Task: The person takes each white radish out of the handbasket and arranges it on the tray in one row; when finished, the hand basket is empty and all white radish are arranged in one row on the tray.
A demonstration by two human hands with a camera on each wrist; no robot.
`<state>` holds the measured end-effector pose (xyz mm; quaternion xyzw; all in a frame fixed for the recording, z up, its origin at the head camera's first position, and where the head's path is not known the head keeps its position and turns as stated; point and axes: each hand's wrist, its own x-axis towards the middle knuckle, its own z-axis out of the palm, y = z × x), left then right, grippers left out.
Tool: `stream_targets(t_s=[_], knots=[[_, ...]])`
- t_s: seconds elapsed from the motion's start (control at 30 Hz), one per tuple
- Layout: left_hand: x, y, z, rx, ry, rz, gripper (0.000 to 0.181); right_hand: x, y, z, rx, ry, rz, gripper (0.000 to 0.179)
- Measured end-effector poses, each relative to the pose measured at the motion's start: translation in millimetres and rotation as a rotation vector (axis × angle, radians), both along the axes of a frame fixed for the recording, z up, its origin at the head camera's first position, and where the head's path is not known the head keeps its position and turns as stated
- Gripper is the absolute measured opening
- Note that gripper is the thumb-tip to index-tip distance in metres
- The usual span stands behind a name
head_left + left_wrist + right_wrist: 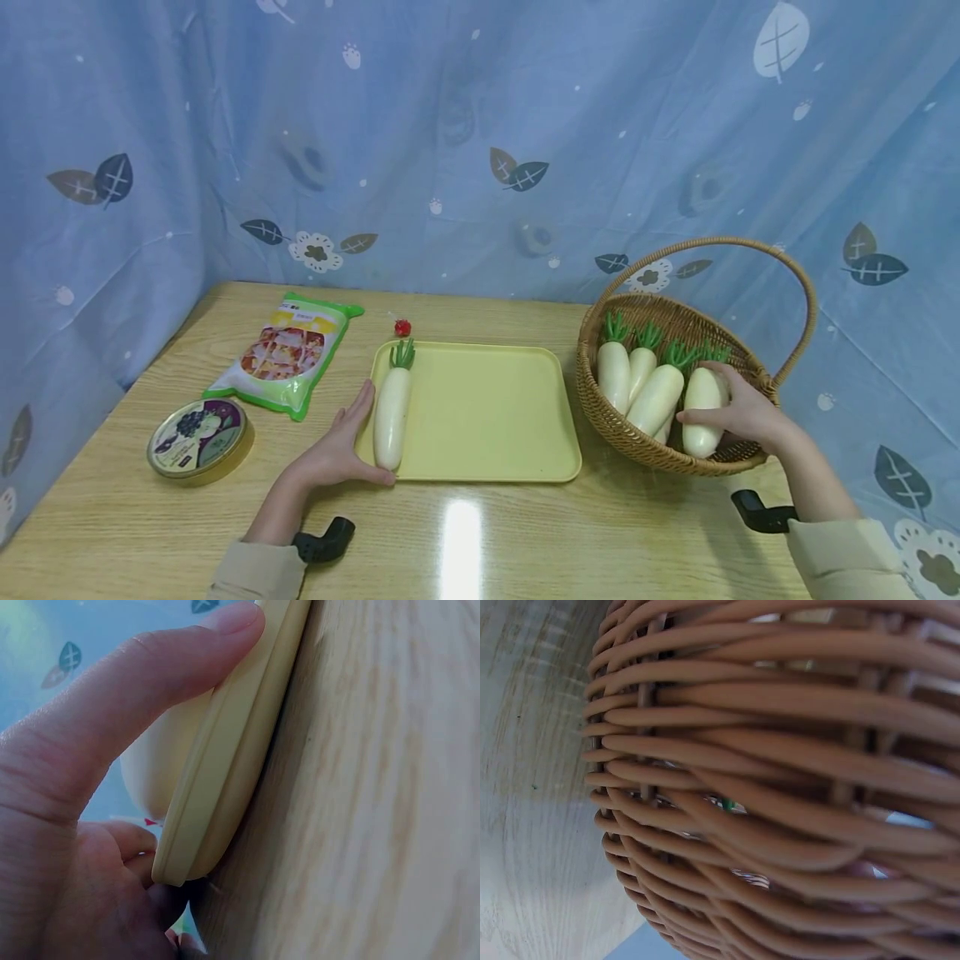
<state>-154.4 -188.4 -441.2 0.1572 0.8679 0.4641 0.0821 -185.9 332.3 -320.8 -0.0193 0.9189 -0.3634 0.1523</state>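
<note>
A shallow yellow tray (487, 417) lies on the table with one white radish (392, 421) along its left side, green leaves pointing away. My left hand (341, 450) holds the tray's near left corner, thumb on the front rim and fingers along the left edge. In the left wrist view, the thumb (172, 667) presses the tray's rim (217, 780). At the right, a wicker basket (622, 429) contains several more white radishes. Reaching inside it, my right hand (738, 408) grips the rightmost radish (701, 437). Basket weave (780, 750) fills most of the right wrist view, hiding that hand.
Left of the tray are a green-edged food packet (288, 354) and a round tin (198, 437). A small red object (402, 327) sits behind the tray. The basket's tall handle (712, 242) arches above it. A blue curtain (450, 167) hangs behind the wooden table (375, 542).
</note>
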Motion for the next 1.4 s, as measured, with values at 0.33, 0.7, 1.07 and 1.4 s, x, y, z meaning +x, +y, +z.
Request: stream_targets(t_s=[0.33,0.7,1.07,1.4], knots=[[0.7,0.3,1.0,0.003,-0.006,0.007,0.134,8.6,-3,4.1,0.003,0.071,-0.009,0.099],[-0.7,0.0,0.9,0.01,-0.008,0.01,0.134,12.2,-7,9.7,-0.03,0.133,-0.034,0.098],[0.5,0.2,-0.4,0.003,-0.005,0.013,0.134,13.9,-9,18.6,-0.047,0.156,-0.024,0.096],[0.0,0.4,-1.3,0.003,-0.007,0.014,0.135,23.8,-23,27.2,-0.058,0.195,-0.014,0.093]])
